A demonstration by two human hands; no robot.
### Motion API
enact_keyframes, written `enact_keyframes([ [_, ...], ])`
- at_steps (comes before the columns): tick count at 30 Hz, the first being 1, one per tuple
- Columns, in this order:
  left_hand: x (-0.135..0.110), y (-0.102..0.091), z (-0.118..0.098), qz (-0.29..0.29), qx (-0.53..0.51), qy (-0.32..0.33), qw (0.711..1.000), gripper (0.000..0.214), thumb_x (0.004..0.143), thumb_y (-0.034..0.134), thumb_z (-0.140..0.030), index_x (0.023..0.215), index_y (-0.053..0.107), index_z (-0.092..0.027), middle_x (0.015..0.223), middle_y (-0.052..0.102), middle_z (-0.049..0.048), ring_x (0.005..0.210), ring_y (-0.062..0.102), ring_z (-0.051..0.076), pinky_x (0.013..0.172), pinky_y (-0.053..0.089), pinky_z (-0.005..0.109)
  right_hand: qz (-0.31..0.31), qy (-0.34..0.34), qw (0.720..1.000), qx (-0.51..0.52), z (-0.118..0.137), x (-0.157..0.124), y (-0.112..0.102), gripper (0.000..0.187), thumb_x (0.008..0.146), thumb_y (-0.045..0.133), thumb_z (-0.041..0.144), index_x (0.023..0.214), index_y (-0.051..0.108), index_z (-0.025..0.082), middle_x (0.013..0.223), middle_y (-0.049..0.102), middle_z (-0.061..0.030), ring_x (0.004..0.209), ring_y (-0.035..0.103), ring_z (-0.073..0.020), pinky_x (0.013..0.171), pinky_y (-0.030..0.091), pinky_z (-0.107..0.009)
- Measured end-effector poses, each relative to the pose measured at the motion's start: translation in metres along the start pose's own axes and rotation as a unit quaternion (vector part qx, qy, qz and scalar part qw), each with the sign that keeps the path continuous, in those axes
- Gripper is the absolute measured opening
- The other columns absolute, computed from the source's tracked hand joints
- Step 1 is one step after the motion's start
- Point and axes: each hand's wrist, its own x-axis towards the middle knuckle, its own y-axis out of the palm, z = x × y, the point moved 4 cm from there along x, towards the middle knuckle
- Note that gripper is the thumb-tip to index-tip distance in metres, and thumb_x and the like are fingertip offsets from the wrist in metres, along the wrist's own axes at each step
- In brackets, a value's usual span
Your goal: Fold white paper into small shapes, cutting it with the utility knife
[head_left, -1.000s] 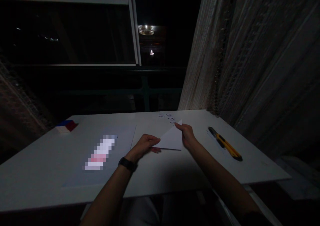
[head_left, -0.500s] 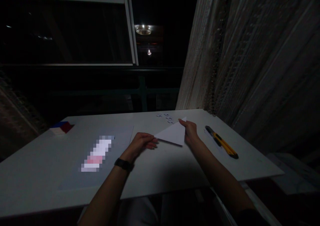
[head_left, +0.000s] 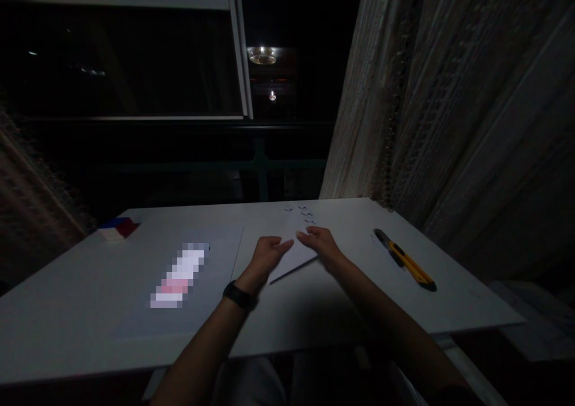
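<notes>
A folded white paper triangle (head_left: 294, 255) lies on the white table (head_left: 314, 310), just ahead of me. My left hand (head_left: 265, 256) pinches its left edge, fingers closed on the paper; a dark watch sits on that wrist. My right hand (head_left: 323, 245) grips the paper's right side near the top, fingers curled over it. The two hands are close together with the paper between them. The scene is dim.
A yellow and black utility knife (head_left: 406, 262) lies to the right. A large white sheet (head_left: 215, 256) with a blurred patch lies to the left. A red, white and blue block (head_left: 117, 227) sits at the far left corner. Small paper scraps (head_left: 302, 213) lie at the far edge. Curtains hang on the right.
The hands have come closer together and the paper triangle, held wide and raised before, is now turned or folded narrower and lowered between them.
</notes>
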Motion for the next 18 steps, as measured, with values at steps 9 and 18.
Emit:
enact_keyframes([
  [9,0.008,-0.012,-0.005,0.000,-0.206,0.037,0.978,0.037,0.063,0.075,-0.034,0.089,0.066,-0.010,0.076,0.069,0.0080,0.065,0.062,0.015,0.061,0.048,0.025,0.127,0.064,0.985,-0.101,-0.003,0.001,-0.010,0.037,0.058,0.075,0.044,0.058,0.064,0.009,0.052,0.066,-0.0084,0.041,0.059,-0.0124,0.039,0.044,-0.019],
  [18,0.003,-0.032,-0.002,-0.064,-0.230,-0.007,0.971,0.024,0.065,0.072,-0.031,0.068,0.059,-0.011,0.061,0.061,0.0022,0.053,0.057,0.010,0.051,0.047,0.020,0.160,0.049,0.981,-0.103,0.002,0.002,-0.016,0.033,0.058,0.076,0.039,0.058,0.065,0.008,0.051,0.066,-0.0078,0.042,0.059,-0.0133,0.041,0.043,-0.020],
])
